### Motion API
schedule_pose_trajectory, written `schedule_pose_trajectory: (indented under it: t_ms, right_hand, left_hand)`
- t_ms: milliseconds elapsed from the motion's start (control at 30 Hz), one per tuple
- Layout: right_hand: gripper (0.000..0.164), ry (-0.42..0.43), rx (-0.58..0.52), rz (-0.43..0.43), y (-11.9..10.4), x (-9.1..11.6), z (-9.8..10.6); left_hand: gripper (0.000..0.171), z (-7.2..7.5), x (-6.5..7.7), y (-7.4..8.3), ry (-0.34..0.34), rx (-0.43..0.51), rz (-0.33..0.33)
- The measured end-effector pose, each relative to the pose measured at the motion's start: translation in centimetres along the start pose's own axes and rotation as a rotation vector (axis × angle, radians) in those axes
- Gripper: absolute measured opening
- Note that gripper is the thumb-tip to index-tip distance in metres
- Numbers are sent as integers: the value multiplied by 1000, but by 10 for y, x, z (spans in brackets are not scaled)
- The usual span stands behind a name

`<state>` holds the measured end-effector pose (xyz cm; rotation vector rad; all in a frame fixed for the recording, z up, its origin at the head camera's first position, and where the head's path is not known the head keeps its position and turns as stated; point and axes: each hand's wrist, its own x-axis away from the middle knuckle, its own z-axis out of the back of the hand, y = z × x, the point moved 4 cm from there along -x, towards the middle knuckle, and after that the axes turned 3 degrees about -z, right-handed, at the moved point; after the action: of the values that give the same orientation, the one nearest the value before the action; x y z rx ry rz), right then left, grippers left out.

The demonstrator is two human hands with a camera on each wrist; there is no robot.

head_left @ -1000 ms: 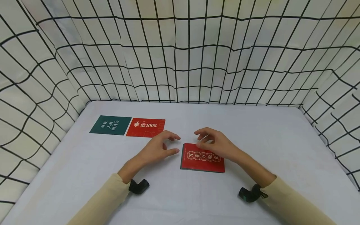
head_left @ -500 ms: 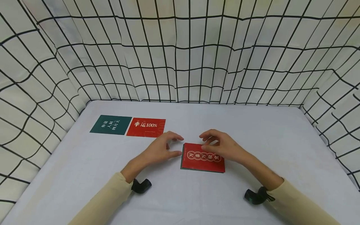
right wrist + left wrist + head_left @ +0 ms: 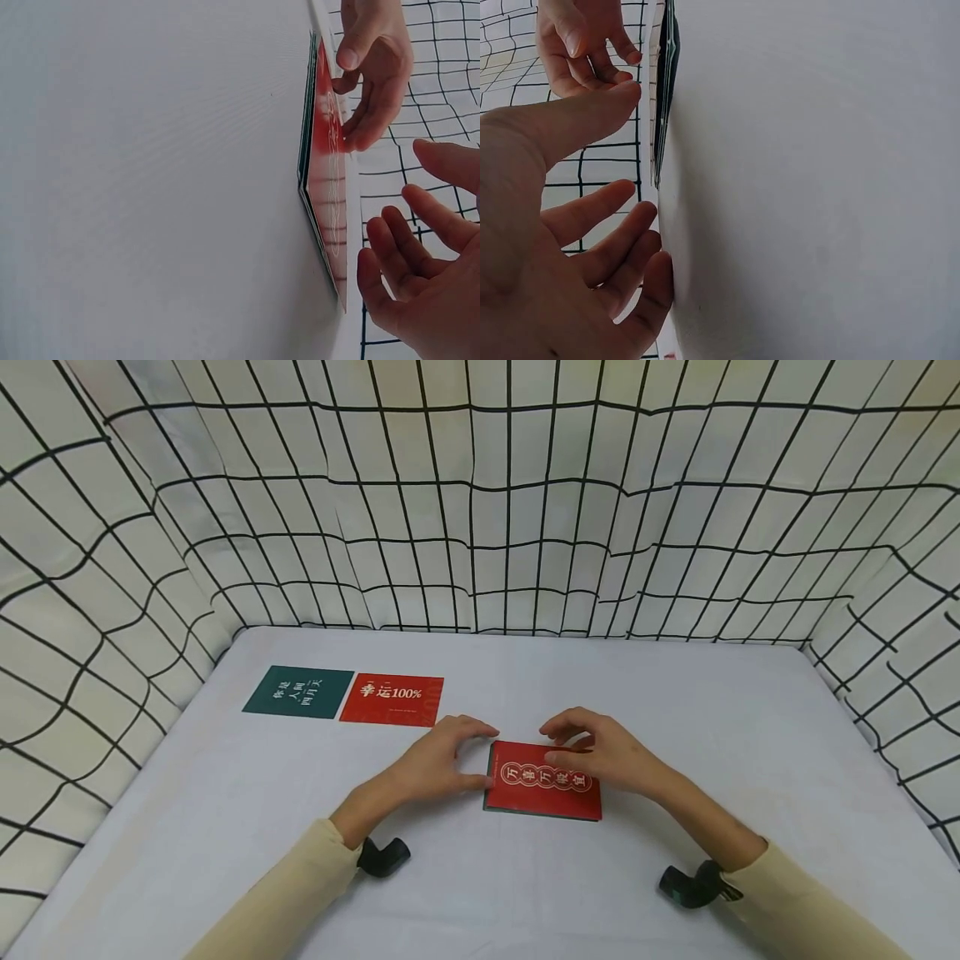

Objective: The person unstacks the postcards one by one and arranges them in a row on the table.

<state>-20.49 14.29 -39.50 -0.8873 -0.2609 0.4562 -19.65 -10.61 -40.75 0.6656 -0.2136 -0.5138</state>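
Note:
A small stack of cards [image 3: 543, 800] lies flat on the white table, a red card with white characters on top and dark green edges showing beneath. At its left edge is my left hand [image 3: 431, 768], thumb and fingers spread apart; the left wrist view shows the thumb [image 3: 592, 120] free of the stack. My right hand [image 3: 618, 758] hovers over the stack's upper right part, covering some of it. In the right wrist view its loosely bent fingers [image 3: 397, 255] stand apart from the red card [image 3: 328, 165]. Neither hand holds anything.
Farther back on the left, a green card [image 3: 300, 692] and a red card [image 3: 392, 700] lie side by side on the white tabletop [image 3: 675, 693]. White walls with black netting [image 3: 510, 485] enclose the table's back and sides.
My left hand has moved right, up to the stack's left edge. The right hand has shifted slightly right above the stack. The cards keep their places.

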Motion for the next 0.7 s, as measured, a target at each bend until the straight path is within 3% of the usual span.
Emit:
schedule_pose_trajectory:
  t_ms: [467,700]
  right_hand:
    - [45,-5,31,-23,7,1,1]
    - [49,2,57,-23,11,3,4]
  left_hand:
    - [80,-6,0,4,-72,-68,-26]
    - [85,-6,1,7,-63,-86,-68]
